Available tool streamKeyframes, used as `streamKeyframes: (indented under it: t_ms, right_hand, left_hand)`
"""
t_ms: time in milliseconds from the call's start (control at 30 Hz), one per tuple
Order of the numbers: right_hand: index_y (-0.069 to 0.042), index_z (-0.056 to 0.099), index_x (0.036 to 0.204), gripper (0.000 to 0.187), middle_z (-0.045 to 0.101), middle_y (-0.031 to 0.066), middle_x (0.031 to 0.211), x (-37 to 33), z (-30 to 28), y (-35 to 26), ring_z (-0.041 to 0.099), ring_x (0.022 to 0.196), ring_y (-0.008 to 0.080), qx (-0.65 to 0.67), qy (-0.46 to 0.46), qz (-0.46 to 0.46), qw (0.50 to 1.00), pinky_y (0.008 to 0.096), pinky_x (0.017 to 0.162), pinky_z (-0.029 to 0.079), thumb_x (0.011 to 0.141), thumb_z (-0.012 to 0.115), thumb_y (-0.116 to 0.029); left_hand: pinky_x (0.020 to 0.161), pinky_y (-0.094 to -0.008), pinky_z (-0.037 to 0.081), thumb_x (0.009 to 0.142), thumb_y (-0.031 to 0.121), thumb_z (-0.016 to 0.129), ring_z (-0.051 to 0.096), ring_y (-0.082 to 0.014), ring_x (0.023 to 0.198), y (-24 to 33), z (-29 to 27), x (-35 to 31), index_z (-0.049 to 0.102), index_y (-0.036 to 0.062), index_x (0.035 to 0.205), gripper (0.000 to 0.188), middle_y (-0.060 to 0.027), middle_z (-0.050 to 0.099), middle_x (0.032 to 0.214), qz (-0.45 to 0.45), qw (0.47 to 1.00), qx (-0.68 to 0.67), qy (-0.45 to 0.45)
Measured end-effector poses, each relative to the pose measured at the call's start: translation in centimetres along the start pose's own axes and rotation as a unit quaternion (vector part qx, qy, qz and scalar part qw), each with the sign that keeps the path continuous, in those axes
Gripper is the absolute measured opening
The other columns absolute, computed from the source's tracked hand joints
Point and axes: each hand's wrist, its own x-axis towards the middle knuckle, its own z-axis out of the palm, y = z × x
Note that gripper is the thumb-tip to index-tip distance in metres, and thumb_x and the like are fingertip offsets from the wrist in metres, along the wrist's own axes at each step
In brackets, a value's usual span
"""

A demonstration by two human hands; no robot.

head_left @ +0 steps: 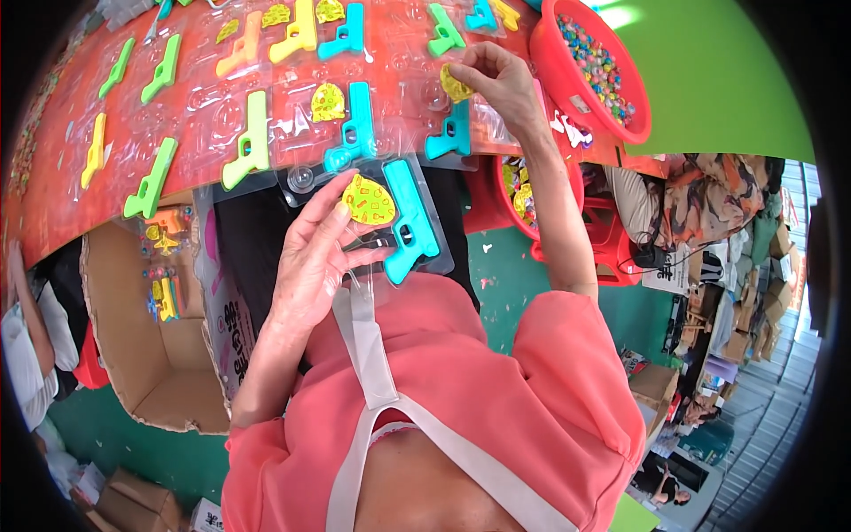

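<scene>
My left hand (310, 253) is closed around a yellow, rounded flat piece (369, 202) printed with small dark shapes, the thumb along its edge. Just right of that piece lies a blue toy gun (409, 223) in a clear plastic tray at the table's near edge; I cannot tell whether my left fingers grip this tray too. Farther off, my right hand (505, 84) pinches another yellow piece (455, 82) above a clear tray with a teal toy gun (449, 133). A similar yellow piece (328, 102) sits beside another blue toy gun (359, 124).
Clear trays with green, yellow, orange and blue toy guns cover the red table (66, 199). A red basin (636, 127) of colourful beads stands at right, above a red tub (574, 182) of yellow pieces. Below left, an open cardboard box (177, 377) holds packed toys.
</scene>
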Motion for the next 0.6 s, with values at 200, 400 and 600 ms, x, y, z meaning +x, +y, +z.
streamKeyframes:
  t_ms: [200,400,600]
  right_hand:
    - [-0.002,0.062,0.09,0.015,0.057,0.001,0.079,-1.5,1.5,-1.3,0.053,0.069,0.0074,-0.323,0.144,-0.161,0.922,0.0238,0.059,0.043,0.083,0.072,-0.01]
    - [-0.005,0.066,0.104,0.033,0.062,0.005,0.091,-6.9,5.9,-10.7,0.059,0.081,0.0179,-0.169,-0.11,-0.144,0.969,0.0295,0.068,0.047,0.075,0.078,-0.015]
    - [-0.007,0.062,0.108,0.041,0.056,0.0094,0.095,-8.1,7.5,-10.9,0.056,0.09,0.0298,-0.208,-0.185,-0.213,0.937,0.0395,0.076,0.045,0.074,0.075,-0.025]
  left_hand:
    - [0.085,-0.0483,0.057,0.103,0.025,0.044,0.06,-0.033,0.113,0.1,0.1,0.6,0.035,0.0026,0.143,0.047,-0.0165,0.057,0.125,0.005,1.0,0.01,-0.007]
    - [0.083,-0.0465,0.058,0.103,0.029,0.044,0.061,-0.0248,0.111,0.1,0.3,0.8,0.039,0.003,0.141,0.046,-0.0122,0.055,0.126,-0.001,1.0,-0.006,-0.021]
    - [0.083,-0.0446,0.058,0.103,0.032,0.042,0.059,-0.0243,0.113,-0.5,0.5,1.0,0.039,0.0025,0.14,0.047,-0.0105,0.054,0.126,0.0,1.0,0.012,-0.024]
